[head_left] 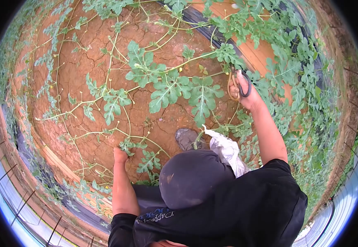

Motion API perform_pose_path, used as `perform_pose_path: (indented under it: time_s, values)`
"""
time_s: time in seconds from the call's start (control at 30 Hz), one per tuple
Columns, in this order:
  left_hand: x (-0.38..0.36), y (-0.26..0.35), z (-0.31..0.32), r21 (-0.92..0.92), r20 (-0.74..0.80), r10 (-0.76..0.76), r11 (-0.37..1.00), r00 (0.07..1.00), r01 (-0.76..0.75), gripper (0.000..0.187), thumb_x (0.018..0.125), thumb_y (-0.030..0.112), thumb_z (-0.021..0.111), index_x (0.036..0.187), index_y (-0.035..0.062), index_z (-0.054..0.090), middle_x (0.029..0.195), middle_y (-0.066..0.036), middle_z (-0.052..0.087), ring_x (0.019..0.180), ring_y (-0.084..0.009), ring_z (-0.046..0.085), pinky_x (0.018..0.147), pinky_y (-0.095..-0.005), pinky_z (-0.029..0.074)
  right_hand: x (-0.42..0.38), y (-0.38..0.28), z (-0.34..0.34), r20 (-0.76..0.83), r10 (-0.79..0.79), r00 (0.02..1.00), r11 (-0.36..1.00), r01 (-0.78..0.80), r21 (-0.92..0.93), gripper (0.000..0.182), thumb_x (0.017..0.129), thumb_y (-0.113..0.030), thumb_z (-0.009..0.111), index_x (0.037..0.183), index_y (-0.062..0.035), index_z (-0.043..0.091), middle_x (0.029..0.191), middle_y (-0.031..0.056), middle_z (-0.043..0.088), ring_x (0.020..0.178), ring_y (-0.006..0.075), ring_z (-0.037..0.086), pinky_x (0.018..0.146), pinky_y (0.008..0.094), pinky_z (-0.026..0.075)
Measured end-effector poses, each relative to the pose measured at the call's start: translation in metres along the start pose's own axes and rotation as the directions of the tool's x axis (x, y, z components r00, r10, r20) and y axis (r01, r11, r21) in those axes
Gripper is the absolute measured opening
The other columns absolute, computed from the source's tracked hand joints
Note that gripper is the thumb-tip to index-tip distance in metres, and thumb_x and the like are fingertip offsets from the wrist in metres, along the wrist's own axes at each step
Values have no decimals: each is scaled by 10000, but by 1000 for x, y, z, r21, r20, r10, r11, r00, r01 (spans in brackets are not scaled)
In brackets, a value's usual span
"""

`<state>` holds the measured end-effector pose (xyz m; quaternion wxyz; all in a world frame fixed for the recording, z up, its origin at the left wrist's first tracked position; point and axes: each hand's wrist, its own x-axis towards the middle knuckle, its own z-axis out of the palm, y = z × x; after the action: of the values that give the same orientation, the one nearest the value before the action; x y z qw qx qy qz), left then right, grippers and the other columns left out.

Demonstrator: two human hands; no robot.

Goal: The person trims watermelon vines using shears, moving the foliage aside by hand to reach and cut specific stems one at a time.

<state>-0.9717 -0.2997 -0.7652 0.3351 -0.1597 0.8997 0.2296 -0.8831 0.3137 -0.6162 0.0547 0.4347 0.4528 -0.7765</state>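
In the head view my right hand (245, 92) holds scissors (246, 83) with one dark and one tan handle loop. Their blades point up among the leaves of a vine (227, 54) and are mostly hidden. My left hand (120, 155) is low at the left, closed beside a small leafy shoot (130, 145); what its fingers grip, if anything, is too small to make out. Between the hands, large lobed leaves (170, 88) spread over cracked brown soil (88, 61).
A white sack (227, 149) lies beside my bent knee (195, 177), near my shoe (186, 139). Dark plastic sheeting (201, 25) crosses the upper right beside dense foliage (288, 70). Long vines run across the soil at left. A wire-like frame (22, 208) curves along the lower left edge.
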Motion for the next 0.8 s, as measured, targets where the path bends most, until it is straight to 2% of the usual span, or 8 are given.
perform_pose_path:
  time_s: [0.07,0.13,0.2,0.33,0.43,0.53,0.63,0.8]
  values:
    - [7,-9,2,-5,10,7,1000,1000,-7,184,797,134,709,834,21,569,640,-62,579,435,-159,516,313,-309,342,-13,-2,10,59,42,997,990,-50,131,540,904,-614,495,917,-76,542,633,-26,470,559,74,438,498,216,349]
    - [7,-10,2,-11,22,13,1000,1000,-13,194,795,134,713,848,19,566,642,-65,580,436,-160,517,312,-310,342,-24,8,15,62,120,991,986,-126,111,560,911,-630,453,894,-78,540,635,-22,469,568,85,449,491,221,354]
    - [-4,8,-1,-3,25,-38,999,999,38,224,788,141,726,884,11,571,650,-68,586,439,-161,522,309,-311,342,-25,27,7,381,259,888,965,-252,-67,602,895,-665,436,865,-71,526,634,-18,454,580,105,444,514,243,367]
    - [-3,7,-5,11,34,-20,1000,999,19,250,784,160,741,893,6,577,659,-72,595,441,-165,528,308,-309,345,-18,46,11,328,307,893,945,-328,8,630,875,-693,439,841,-68,509,614,-15,430,577,122,426,542,266,373]
    - [-8,16,-4,-44,48,14,999,999,-12,270,780,181,750,901,9,580,667,-76,603,447,-168,535,310,-304,354,-16,43,16,218,225,950,955,-260,146,605,844,-719,458,894,-118,500,747,-10,446,621,125,417,575,260,356]
    - [-13,24,-7,9,49,-54,999,997,54,277,779,192,751,906,15,580,667,-77,604,452,-168,539,312,-303,365,-14,35,14,324,238,916,912,-325,249,569,837,-722,464,926,-161,499,793,-13,428,638,125,398,600,262,353]
    - [-5,9,-2,-10,-29,12,1000,1000,-12,280,775,194,754,901,20,576,671,-79,606,453,-166,536,312,-305,369,-3,36,8,325,287,901,884,-380,273,575,814,-747,469,953,-190,495,724,-25,396,637,127,379,611,280,350]
    - [-18,33,-13,-70,123,45,997,991,-36,245,773,169,748,852,20,571,669,-71,598,447,-165,530,314,-306,369,9,32,10,329,315,890,874,-408,265,605,779,-785,474,937,-201,494,684,-30,391,634,131,387,608,279,336]
